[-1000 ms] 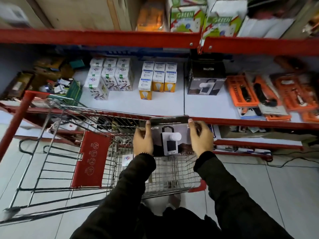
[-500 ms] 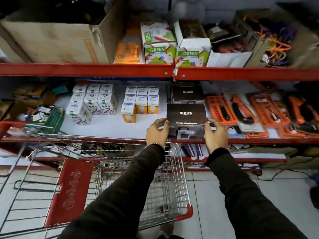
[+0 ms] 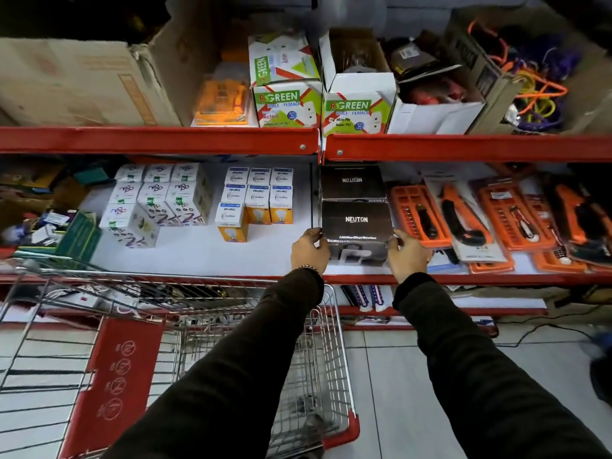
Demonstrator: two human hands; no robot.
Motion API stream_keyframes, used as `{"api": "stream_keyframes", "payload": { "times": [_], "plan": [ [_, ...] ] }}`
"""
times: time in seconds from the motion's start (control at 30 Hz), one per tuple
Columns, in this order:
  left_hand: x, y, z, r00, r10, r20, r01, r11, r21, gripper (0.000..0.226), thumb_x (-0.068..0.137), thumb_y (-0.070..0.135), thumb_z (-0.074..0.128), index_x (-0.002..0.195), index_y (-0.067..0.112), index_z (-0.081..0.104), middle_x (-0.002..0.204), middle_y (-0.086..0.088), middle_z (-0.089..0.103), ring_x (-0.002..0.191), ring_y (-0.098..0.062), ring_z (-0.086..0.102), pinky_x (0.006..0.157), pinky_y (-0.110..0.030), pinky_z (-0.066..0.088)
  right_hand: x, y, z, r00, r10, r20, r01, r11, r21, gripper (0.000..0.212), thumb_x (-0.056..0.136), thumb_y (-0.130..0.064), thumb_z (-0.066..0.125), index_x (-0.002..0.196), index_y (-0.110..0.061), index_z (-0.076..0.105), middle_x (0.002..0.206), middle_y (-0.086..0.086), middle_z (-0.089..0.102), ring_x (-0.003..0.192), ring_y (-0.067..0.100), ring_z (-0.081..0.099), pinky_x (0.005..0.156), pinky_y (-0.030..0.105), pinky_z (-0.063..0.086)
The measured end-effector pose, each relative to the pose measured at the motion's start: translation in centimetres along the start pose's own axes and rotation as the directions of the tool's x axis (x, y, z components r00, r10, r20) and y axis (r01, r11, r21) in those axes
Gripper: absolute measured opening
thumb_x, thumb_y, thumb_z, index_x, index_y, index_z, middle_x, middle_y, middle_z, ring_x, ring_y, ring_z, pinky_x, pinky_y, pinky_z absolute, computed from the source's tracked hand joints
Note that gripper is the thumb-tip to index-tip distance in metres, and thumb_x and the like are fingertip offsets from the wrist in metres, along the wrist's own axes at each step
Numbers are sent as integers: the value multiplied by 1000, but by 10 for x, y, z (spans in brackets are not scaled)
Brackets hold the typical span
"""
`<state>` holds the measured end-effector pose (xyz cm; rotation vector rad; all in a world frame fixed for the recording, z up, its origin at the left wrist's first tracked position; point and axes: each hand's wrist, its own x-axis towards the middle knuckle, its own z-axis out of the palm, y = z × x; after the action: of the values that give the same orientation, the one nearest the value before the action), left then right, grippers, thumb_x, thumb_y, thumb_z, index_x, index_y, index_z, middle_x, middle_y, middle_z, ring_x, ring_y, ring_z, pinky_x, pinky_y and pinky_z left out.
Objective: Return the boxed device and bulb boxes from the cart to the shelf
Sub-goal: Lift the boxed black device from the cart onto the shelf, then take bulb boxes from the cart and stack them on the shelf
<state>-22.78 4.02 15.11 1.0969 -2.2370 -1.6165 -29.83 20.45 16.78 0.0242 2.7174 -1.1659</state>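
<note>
A black boxed device marked NEUTON (image 3: 357, 223) rests on the white middle shelf (image 3: 205, 253), directly in front of a second identical black box (image 3: 351, 182). My left hand (image 3: 308, 248) grips its left side and my right hand (image 3: 406, 251) grips its right side. White and yellow bulb boxes (image 3: 255, 202) and white patterned bulb boxes (image 3: 159, 200) stand in rows on the same shelf to the left. The wire cart (image 3: 298, 376) with a red seat flap stands below my arms; what lies in its basket cannot be made out.
Orange tool blister packs (image 3: 463, 220) lie right of the black boxes. The red shelf rail (image 3: 159, 140) runs above, holding green-labelled cartons (image 3: 288, 104), a large cardboard box (image 3: 82, 81) and tangled cords (image 3: 536, 91). Clutter fills the shelf's far left.
Both hands lifted the black box out of the cart, carried it up and forward, and set it on the middle shelf in front of the other black box.
</note>
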Motion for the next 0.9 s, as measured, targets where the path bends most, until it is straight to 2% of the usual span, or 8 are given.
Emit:
{"api": "stream_keyframes", "payload": {
  "times": [0.07,0.2,0.33,0.4,0.5,0.6,0.7,0.9],
  "plan": [
    [-1,0,0,1000,-9,7,9,1000,-16,34,96,16,54,128,8,59,127,-11,67,117,-27,64,100,-30,48,1,1,1,1000,-3,18,3,1000,20,36,102,-17,48,137,-10,55,125,20,65,118,34,61,97,28,39],
    [-5,-6,-4,1000,-6,1,6,1000,-25,39,96,25,55,133,13,53,130,-10,65,111,-30,66,101,-38,51,-6,5,3,992,-110,-57,113,992,57,38,100,-13,52,137,-10,52,145,17,46,134,32,45,108,26,29],
    [-17,-13,-22,993,103,-57,-104,995,-2,35,96,25,53,130,17,53,126,-7,65,107,-27,65,95,-41,55,-28,2,10,943,-294,-153,293,956,-31,34,97,-13,55,130,-17,57,139,11,45,133,29,39,111,34,25],
    [-26,-19,-34,977,196,-84,-194,980,31,32,97,24,52,128,19,55,125,-4,65,107,-24,64,93,-40,56,-40,-3,17,915,-379,-139,370,925,-92,33,96,-15,55,128,-21,58,133,7,48,128,25,42,110,38,24],
    [-38,-40,-59,934,351,-71,-339,930,146,31,97,22,50,128,18,56,122,-2,64,109,-21,60,95,-37,52,-62,-10,42,883,-467,-44,457,877,-148,32,96,-19,54,127,-22,58,128,6,50,120,24,48,108,43,33],
    [-47,-73,-89,901,434,-6,-416,866,277,31,95,16,52,126,18,58,120,-3,65,108,-21,59,94,-36,51,-91,-13,75,850,-522,68,525,831,-184,32,96,-23,52,127,-18,59,126,8,52,117,26,50,102,45,43],
    [-53,-117,-122,903,423,73,-417,827,377,34,91,14,54,125,16,59,115,-7,65,102,-27,61,86,-40,53,-121,-11,113,797,-574,186,602,779,-176,32,96,-20,55,128,-17,58,124,8,52,116,26,52,99,42,47],
    [-62,-203,-183,952,289,102,-300,814,497,38,86,16,56,124,14,62,117,-14,65,102,-34,64,83,-38,55,-172,-1,190,743,-461,485,613,760,-217,42,96,-24,57,138,-19,50,136,8,47,121,29,52,98,44,49]
  ]
}}
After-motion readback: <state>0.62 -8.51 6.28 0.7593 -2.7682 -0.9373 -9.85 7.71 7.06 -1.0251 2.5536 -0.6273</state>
